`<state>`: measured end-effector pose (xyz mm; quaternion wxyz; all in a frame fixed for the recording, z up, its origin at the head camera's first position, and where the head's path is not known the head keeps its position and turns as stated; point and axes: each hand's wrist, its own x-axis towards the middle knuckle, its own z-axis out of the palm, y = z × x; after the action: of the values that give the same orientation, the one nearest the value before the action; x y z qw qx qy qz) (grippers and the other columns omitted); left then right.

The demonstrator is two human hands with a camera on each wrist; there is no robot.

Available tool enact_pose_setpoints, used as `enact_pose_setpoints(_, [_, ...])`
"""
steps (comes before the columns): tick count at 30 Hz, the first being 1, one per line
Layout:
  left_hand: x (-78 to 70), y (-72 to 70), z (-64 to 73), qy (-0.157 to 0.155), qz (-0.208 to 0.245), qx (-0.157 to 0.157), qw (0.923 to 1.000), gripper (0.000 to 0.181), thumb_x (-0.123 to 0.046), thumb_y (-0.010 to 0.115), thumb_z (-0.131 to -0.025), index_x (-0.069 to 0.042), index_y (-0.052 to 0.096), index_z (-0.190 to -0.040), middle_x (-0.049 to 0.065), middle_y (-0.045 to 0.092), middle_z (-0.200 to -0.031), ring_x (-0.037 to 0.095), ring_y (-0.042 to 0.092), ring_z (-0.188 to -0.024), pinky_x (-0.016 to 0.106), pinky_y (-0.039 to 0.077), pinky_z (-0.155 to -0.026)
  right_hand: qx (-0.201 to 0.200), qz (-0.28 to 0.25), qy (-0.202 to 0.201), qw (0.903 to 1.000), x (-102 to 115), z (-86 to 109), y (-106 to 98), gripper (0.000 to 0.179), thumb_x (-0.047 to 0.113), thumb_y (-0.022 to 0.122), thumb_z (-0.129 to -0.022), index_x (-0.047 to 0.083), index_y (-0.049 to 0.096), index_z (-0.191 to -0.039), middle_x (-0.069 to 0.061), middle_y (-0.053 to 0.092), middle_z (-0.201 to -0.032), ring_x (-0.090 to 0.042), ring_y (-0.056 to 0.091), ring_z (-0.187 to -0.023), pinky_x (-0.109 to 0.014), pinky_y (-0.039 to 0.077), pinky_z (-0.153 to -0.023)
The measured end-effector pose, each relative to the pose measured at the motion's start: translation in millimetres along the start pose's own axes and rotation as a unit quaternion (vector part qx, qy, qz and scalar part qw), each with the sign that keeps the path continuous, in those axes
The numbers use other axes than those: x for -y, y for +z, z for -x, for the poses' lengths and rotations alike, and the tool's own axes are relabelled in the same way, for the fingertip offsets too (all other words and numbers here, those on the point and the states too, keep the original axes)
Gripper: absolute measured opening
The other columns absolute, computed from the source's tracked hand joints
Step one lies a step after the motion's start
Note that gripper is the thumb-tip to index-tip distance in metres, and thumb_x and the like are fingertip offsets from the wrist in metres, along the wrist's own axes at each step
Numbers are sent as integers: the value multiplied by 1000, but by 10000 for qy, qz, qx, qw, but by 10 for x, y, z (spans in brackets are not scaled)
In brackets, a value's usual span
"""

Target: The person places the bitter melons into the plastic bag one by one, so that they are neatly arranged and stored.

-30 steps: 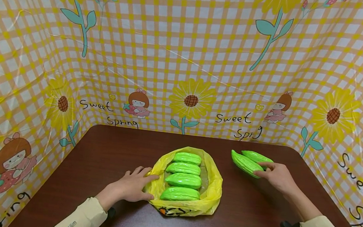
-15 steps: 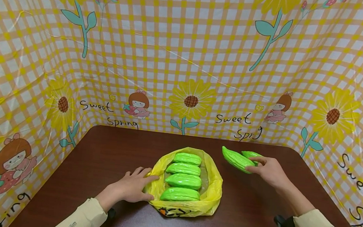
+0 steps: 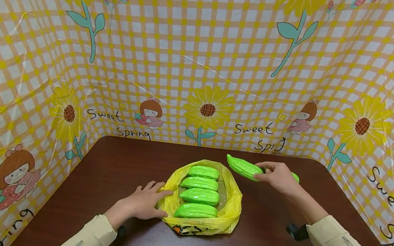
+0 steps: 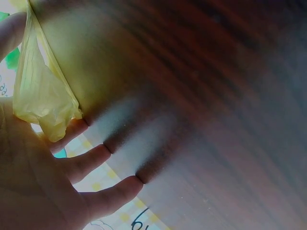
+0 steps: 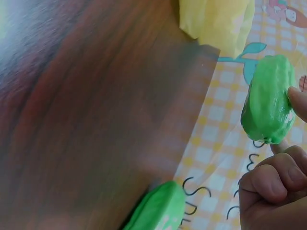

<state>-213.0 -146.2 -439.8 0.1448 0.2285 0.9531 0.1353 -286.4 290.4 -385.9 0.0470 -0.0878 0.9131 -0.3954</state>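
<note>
My right hand [image 3: 278, 177] pinches a bright green, ridged bitter melon [image 3: 244, 168] between thumb and fingers. It is raised, its pointed end towards the yellow plastic bag [image 3: 232, 204]. In the right wrist view the held bitter melon [image 5: 268, 98] shows its blunt end. Another bitter melon [image 3: 295, 177] lies on the table behind my right hand, mostly hidden. Inside the open-mouthed bag, several bitter melons [image 3: 199, 183] lie in a row. My left hand [image 3: 144, 200] rests at the bag's left rim, fingers spread; in the left wrist view bag film [image 4: 45, 91] lies against it.
The dark brown table [image 3: 127, 156] carries the bag near its middle. A checked cloth with sunflowers [image 3: 208, 110] hangs around its back and sides. Dark straps [image 3: 297, 232] sit at both wrists.
My right hand has lifted one bitter melon off the spot at the right and carried it left towards the bag. The other one stays behind. My left hand has not moved.
</note>
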Motion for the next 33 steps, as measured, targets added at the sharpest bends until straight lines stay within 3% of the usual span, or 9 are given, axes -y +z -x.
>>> enact_pose_setpoints(1, [-2, -2, 1, 0, 6, 3, 10000, 69, -53, 67, -93, -30, 43, -153, 10, 26, -164, 38, 27, -149, 71, 27, -108, 24, -61, -14, 10000, 20, -14, 11, 59, 36, 78, -88, 5, 63, -135, -7, 46, -63, -28, 44, -53, -30, 39, -55])
enact_pose_setpoints(3, [-4, -4, 3, 14, 7, -5, 10000, 69, -52, 67, -93, -29, 43, -153, 10, 26, -164, 38, 27, -148, 71, 27, -108, 69, -172, -28, 9998, 62, -44, 37, 58, 34, 79, -87, 4, 63, -135, 4, 19, -59, -20, 18, -49, -30, 29, -49])
enact_pose_setpoints(6, [-8, -9, 8, 40, 10, -23, 10000, 69, -52, 68, -93, -28, 44, -153, 11, 27, -163, 38, 28, -148, 71, 27, -107, 127, -198, -164, 9996, 126, -75, 77, 56, 33, 79, -87, 4, 64, -133, 8, 19, -56, -11, 18, -48, -30, 28, -48])
enact_pose_setpoints(13, [2, -1, -5, 13, 7, 12, 10000, 68, -52, 67, -93, -30, 43, -154, 10, 26, -164, 39, 26, -149, 71, 26, -108, 353, -467, -332, 9977, 275, -149, 189, 52, 27, 79, -88, 2, 65, -131, 5, 19, -57, -12, 16, -47, -30, 28, -48])
enact_pose_setpoints(23, [17, -1, -11, 11, -3, 32, 10000, 69, -53, 66, -94, -29, 42, -154, 11, 25, -164, 39, 25, -149, 71, 26, -108, 584, -331, -467, 9967, 404, -305, 381, 51, 26, 77, -89, 5, 64, -134, 8, 20, -53, -12, 17, -47, -32, 33, -53])
enact_pose_setpoints(33, [33, 12, -23, -1, -18, 39, 10000, 69, -53, 66, -94, -30, 42, -154, 10, 25, -165, 39, 24, -150, 71, 25, -109, 723, -295, -551, 9954, 523, -425, 583, 44, 21, 78, -89, 7, 68, -129, 7, 21, -55, -12, 18, -48, -29, 29, -50])
